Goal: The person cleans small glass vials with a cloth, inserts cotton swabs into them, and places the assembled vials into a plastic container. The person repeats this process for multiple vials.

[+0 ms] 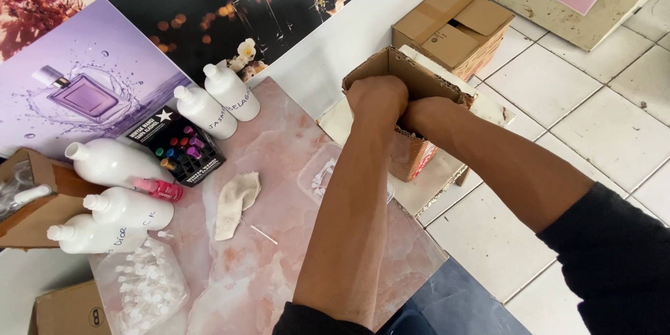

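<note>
Left hand point(377, 97), fingers curled into a fist, and right hand point(423, 113), its fingers hidden so their state cannot be told, reach into the open cardboard box point(412, 152) standing beyond the pink marble tabletop point(279, 160).

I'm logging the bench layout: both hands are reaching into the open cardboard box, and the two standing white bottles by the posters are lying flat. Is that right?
Not quite. The head view shows both hands, left and right, in the open cardboard box, but the two white bottles by the posters stand upright.
</note>
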